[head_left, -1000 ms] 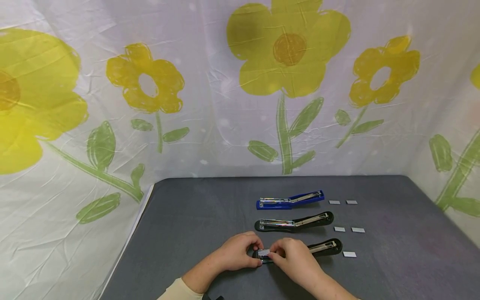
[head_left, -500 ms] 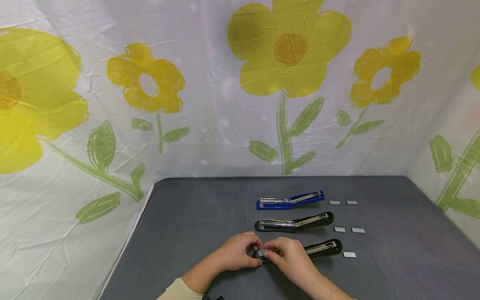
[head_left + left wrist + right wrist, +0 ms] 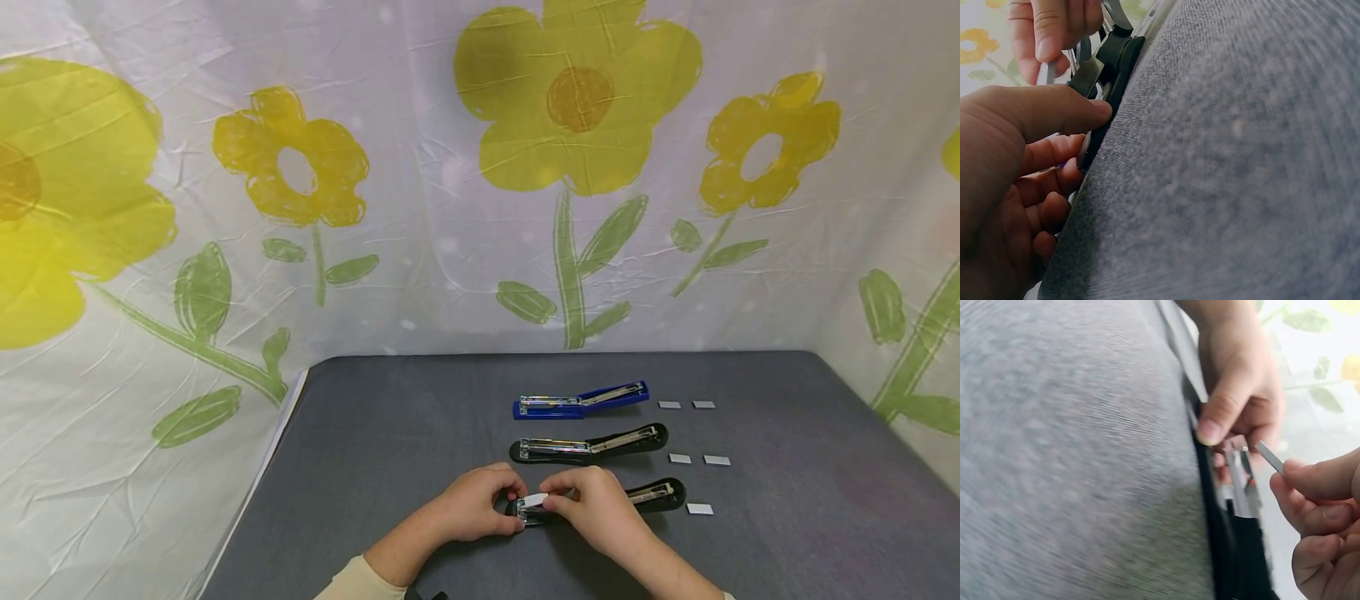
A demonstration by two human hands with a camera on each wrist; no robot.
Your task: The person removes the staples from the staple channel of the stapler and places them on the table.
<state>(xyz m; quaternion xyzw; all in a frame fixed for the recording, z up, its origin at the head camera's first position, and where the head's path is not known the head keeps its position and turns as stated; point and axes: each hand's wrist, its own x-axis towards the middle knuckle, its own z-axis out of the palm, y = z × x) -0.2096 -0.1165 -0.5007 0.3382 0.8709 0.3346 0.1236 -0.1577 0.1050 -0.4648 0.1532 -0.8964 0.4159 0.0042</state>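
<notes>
The nearest black stapler (image 3: pixel 660 495) lies opened out on the grey table. My left hand (image 3: pixel 480 504) grips its left end between thumb and fingers, as the left wrist view also shows on the dark stapler base (image 3: pixel 1124 62). Just above the metal staple channel (image 3: pixel 1242 481), my right hand (image 3: pixel 596 510) pinches a short strip of staples (image 3: pixel 534 500) between thumb and forefinger. In the right wrist view that strip (image 3: pixel 1270 457) is tilted and apart from the channel. My right fingers hide part of the stapler's middle in the head view.
Behind lie a second opened black stapler (image 3: pixel 555 451) and an opened blue stapler (image 3: pixel 551 408). One staple strip (image 3: pixel 700 509) lies right of the nearest stapler. Pairs of strips lie beside the other two, such as this strip (image 3: pixel 679 458). A flowered cloth (image 3: pixel 420 275) hangs behind the table.
Half a second ago my right fingers were farther left and low over the channel, mostly covering the strip. They have since moved up and right, lifting the strip. My left hand has stayed put.
</notes>
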